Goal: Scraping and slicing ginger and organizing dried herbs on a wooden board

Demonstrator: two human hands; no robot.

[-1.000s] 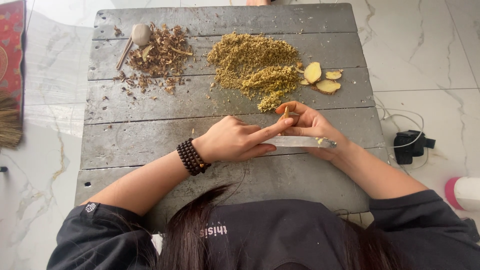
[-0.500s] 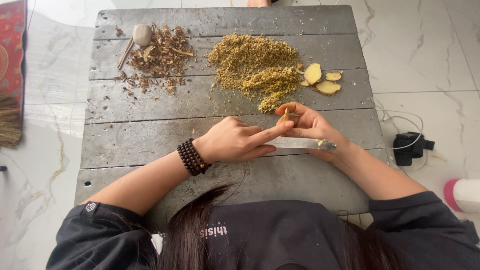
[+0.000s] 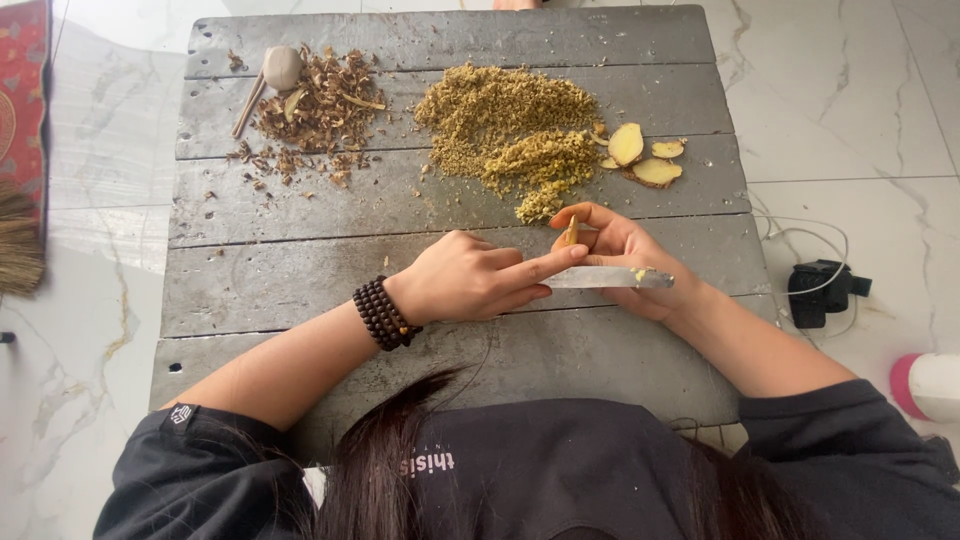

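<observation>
My left hand [image 3: 468, 282], with a dark bead bracelet [image 3: 384, 313] on its wrist, grips a knife [image 3: 610, 278]; the index finger lies along the blade, which points right. My right hand [image 3: 625, 255] sits under the blade and pinches a small piece of ginger [image 3: 570, 234] between its fingertips. A bit of ginger sticks to the knife tip. Both hands hover over the grey wooden plank table [image 3: 300, 270] near its front edge.
Ginger slices [image 3: 640, 155] lie beside a heap of chopped yellow-green bits [image 3: 510, 125]. A brown pile of dried chips [image 3: 320, 110] with a round wooden pestle [image 3: 280, 68] is at the back left. A black device with a cable [image 3: 822, 292] lies on the marble floor.
</observation>
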